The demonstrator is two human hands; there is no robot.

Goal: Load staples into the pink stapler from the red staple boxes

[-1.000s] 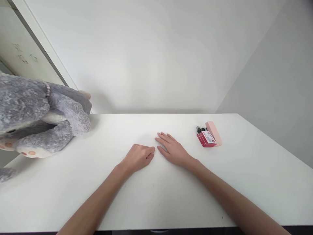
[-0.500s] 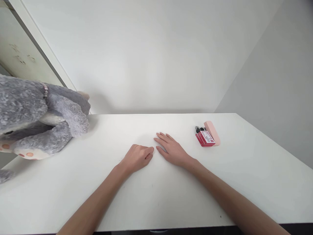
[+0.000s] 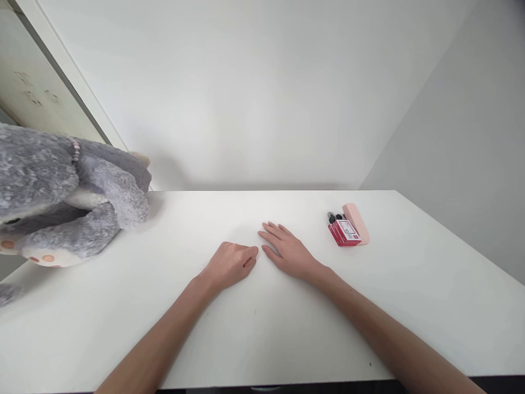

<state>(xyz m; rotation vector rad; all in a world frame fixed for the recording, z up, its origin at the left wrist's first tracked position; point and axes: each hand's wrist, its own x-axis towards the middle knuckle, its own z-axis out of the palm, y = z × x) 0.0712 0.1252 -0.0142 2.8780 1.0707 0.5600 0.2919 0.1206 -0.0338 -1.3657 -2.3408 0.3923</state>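
Observation:
My left hand (image 3: 233, 264) rests on the white tabletop (image 3: 262, 339) as a closed fist, thumb lying along the curled fingers. No object shows in it. Close beside it, a small gap away, my right hand (image 3: 289, 250) lies palm down and open with its fingers somewhat spread. Nearest to the right hand, further right, are small red-and-white boxes (image 3: 345, 233) stacked together. They sit against a pink case (image 3: 356, 222). Behind the boxes, small dark items (image 3: 333, 217) are partly hidden, and I cannot tell what they are.
A large grey plush toy (image 3: 98, 186) with a beaded band lies over the table's left side, partly outside the picture. A white wall (image 3: 254, 109) rises behind the table, and a grey wall (image 3: 463, 158) stands on the right. The table's front edge (image 3: 262, 386) runs under my forearms.
The whole view has shifted very slightly. Both hands keep the same pose and place on the table, and the objects have not moved.

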